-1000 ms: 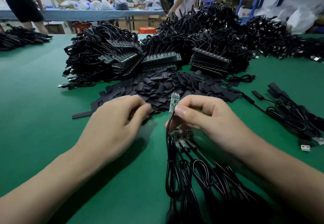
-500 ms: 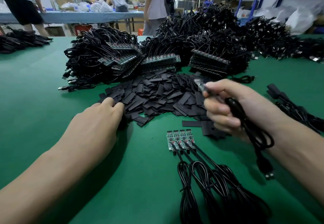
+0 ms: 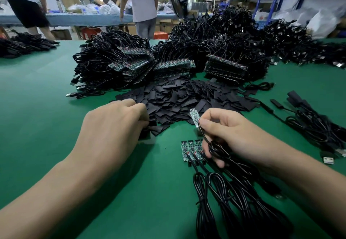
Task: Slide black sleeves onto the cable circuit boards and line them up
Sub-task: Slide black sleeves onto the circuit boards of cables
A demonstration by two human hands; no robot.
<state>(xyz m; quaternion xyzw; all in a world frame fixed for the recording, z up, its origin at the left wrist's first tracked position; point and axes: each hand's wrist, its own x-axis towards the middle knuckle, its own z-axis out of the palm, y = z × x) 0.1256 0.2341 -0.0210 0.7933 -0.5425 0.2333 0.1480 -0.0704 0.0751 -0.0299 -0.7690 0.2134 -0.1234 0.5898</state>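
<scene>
Head view: my right hand pinches a cable, its circuit board aimed lengthwise toward the sleeve pile, where my left hand curls; I cannot tell whether it holds a sleeve.

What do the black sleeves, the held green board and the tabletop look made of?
The sleeves: flat, matte black pieces, likely thin plastic tubing, perhaps heat-shrink.
The board: rigid green circuit laminate, slightly glossy, carrying tiny parts.
The tabletop: dull green with no glare, looks like felt or a rubber mat; can't tell which.
</scene>
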